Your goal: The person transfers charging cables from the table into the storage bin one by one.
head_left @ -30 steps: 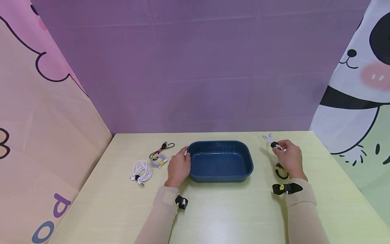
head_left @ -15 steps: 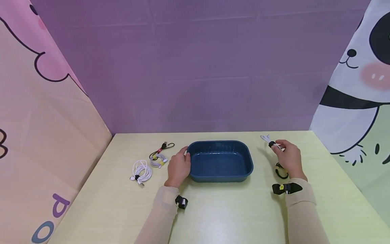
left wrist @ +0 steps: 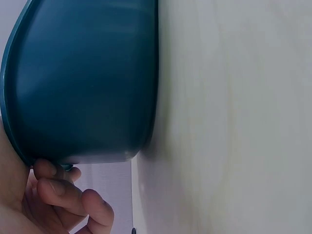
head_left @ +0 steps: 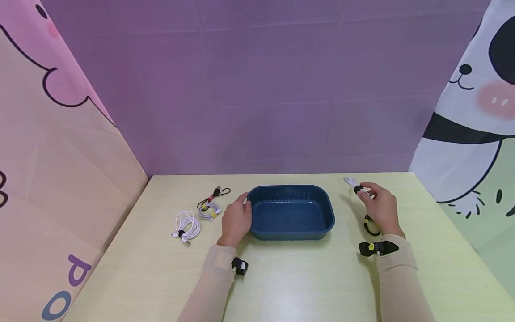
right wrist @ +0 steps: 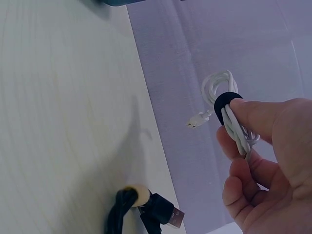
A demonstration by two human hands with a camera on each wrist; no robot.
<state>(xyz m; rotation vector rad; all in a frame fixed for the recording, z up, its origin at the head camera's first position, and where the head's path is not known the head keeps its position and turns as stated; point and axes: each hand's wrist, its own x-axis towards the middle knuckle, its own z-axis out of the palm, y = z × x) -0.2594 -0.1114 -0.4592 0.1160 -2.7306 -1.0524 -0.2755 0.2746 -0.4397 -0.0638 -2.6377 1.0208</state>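
Note:
My left hand grips the left rim of a dark blue plastic bin, whose side wall fills much of the left wrist view. In that view the fingers curl at the rim's edge. My right hand holds a bundled white cable above the table, right of the bin. The right wrist view shows thumb and fingers pinching this white cable beside its black strap, with one plug hanging free. Under the right hand lies a coiled black cable with a yellow tie.
Left of the bin lie a coiled white cable with a black strap, a pale cable with yellow ties, and a black cable with a red tie. A purple backdrop rises behind the table.
My right hand has shifted slightly left with the white cable. The left hand and the bin have stayed in place.

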